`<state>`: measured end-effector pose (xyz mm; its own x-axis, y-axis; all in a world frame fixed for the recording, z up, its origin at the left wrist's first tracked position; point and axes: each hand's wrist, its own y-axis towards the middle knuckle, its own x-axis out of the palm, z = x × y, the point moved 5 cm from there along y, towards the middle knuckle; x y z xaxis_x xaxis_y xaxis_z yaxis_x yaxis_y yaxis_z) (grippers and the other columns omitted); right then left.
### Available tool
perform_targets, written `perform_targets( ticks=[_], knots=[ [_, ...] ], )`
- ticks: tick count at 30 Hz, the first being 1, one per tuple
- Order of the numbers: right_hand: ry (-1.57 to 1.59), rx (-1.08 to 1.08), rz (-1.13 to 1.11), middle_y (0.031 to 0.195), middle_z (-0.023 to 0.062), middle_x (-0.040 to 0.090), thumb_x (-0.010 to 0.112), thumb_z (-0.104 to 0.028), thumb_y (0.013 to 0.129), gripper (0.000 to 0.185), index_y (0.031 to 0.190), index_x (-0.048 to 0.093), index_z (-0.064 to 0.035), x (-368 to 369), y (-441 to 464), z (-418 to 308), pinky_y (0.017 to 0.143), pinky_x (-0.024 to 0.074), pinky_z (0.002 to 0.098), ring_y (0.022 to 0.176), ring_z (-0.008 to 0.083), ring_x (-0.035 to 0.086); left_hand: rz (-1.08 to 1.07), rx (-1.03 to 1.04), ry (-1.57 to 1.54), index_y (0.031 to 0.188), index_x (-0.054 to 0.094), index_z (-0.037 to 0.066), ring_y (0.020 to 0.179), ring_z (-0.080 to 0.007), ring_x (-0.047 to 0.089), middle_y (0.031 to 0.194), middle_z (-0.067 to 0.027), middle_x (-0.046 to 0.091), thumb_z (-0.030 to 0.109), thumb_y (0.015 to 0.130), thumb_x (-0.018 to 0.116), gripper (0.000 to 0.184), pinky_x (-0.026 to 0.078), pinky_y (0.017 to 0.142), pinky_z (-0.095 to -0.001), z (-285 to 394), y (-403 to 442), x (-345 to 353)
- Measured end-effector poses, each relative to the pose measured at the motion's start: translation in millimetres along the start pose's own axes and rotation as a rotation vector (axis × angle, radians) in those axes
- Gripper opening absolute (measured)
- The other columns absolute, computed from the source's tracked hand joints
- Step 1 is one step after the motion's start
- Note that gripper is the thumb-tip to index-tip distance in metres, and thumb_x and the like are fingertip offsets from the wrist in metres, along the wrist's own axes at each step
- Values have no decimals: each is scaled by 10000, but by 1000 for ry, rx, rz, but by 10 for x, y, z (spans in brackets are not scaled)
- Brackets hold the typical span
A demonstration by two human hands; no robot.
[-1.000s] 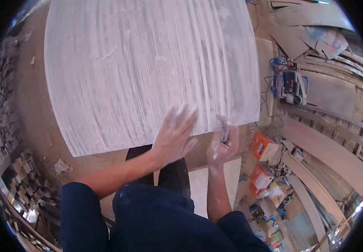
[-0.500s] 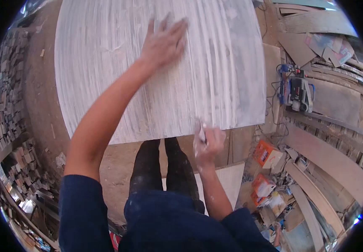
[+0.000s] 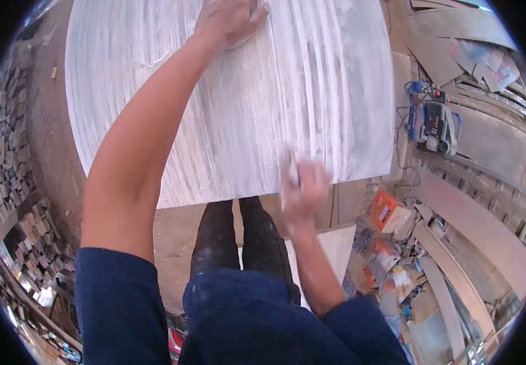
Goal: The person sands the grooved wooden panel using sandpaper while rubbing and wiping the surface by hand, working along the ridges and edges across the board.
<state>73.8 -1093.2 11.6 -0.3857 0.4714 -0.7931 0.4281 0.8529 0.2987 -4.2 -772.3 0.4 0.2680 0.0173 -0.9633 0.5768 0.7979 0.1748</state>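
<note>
A large board (image 3: 232,121) with streaky white coating lies in front of me. My left hand (image 3: 229,21) rests on its upper middle part, partly cut off by the frame's top; its fingers are partly hidden, and no object shows in it. At the board's near edge, my right hand (image 3: 304,188) is closed around a small whitish tool (image 3: 291,163), blurred by motion. White powder marks that hand.
Stacked wood blocks (image 3: 1,146) line the left side. To the right are a blue and black machine (image 3: 433,126) with a cable, orange-and-white boxes (image 3: 389,211), and long boards (image 3: 470,213). A pale panel (image 3: 336,246) lies beside my legs.
My left hand has moved forward over the board, away from my body, from near its close edge. My right hand has shifted slightly left and still holds the tool.
</note>
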Motion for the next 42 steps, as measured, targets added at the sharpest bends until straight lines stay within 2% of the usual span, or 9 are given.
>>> perform_targets(
  ticks=[5, 9, 12, 14, 15, 21, 28, 36, 42],
  knots=[
    [-56, -25, -7, 620, 72, 535, 797, -91, 775, 173, 715, 637, -62, 57, 139, -53, 641, 374, 354, 589, 231, 520, -22, -26, -80, 1456, 410, 37, 1467, -368, 234, 1559, -105, 354, 342, 946, 483, 600, 145, 1187, -591, -25, 20, -14],
    [28, -108, 46, 854, 113, 616, 714, -158, 735, 214, 927, 671, -74, 927, 1657, -230, 779, 384, 465, 850, 302, 589, -4, 22, -73, 1445, 422, 30, 1456, -371, 257, 1552, -109, 363, 327, 952, 477, 578, 169, 1171, -604, 6, 5, -82],
    [3, -145, 137, 737, 88, 603, 712, -162, 802, 102, 787, 660, -76, 843, 1619, -253, 740, 373, 428, 722, 283, 572, 12, 24, -55, 1445, 424, 36, 1451, -373, 265, 1541, -113, 379, 327, 960, 466, 567, 172, 1159, -619, 15, 1, -61],
    [41, -60, 49, 686, 77, 557, 728, -148, 799, 102, 780, 657, -77, 511, 936, -105, 721, 373, 416, 664, 272, 542, 20, 24, -71, 1446, 427, 46, 1454, -372, 260, 1537, -111, 385, 326, 963, 461, 559, 165, 1160, -625, 15, -7, -41],
    [62, 61, -153, 858, 123, 583, 720, -139, 710, 246, 939, 666, -70, 404, 428, 74, 804, 381, 469, 875, 311, 567, 25, 9, -78, 1447, 430, 56, 1457, -371, 255, 1533, -109, 392, 326, 966, 456, 552, 157, 1161, -631, 9, -18, -33],
    [-19, 107, -126, 691, 71, 489, 754, -62, 724, 156, 862, 682, -65, -81, -89, -12, 653, 337, 397, 678, 259, 513, 83, -12, 16, 1484, 404, 126, 1445, -320, 302, 1534, -24, 405, 322, 995, 416, 527, 112, 1203, -551, -19, -22, 37],
    [39, -27, 13, 748, 90, 562, 729, -83, 737, 119, 827, 653, -70, 1137, 2307, -394, 714, 363, 417, 749, 292, 563, 266, -159, -508, 1414, 423, -17, 1400, -363, 369, 1463, -216, 440, 164, 941, 505, 513, 106, 1177, -600, -351, -64, -63],
    [-94, -124, 69, 874, 138, 710, 622, -310, 864, 241, 837, 726, -93, 2849, 5707, -894, 787, 476, 492, 858, 348, 667, 145, -230, -557, 1427, 397, -27, 1443, -389, 288, 1502, -198, 393, 116, 878, 536, 584, 63, 1173, -635, -437, 60, -191],
    [-21, -148, 94, 832, 176, 685, 644, -341, 863, 292, 793, 695, -62, 2886, 5702, -816, 731, 472, 484, 811, 369, 649, 160, -216, -570, 1420, 407, -19, 1443, -394, 287, 1494, -191, 402, 97, 852, 539, 595, 93, 1156, -656, -424, 65, -156]
  ],
)
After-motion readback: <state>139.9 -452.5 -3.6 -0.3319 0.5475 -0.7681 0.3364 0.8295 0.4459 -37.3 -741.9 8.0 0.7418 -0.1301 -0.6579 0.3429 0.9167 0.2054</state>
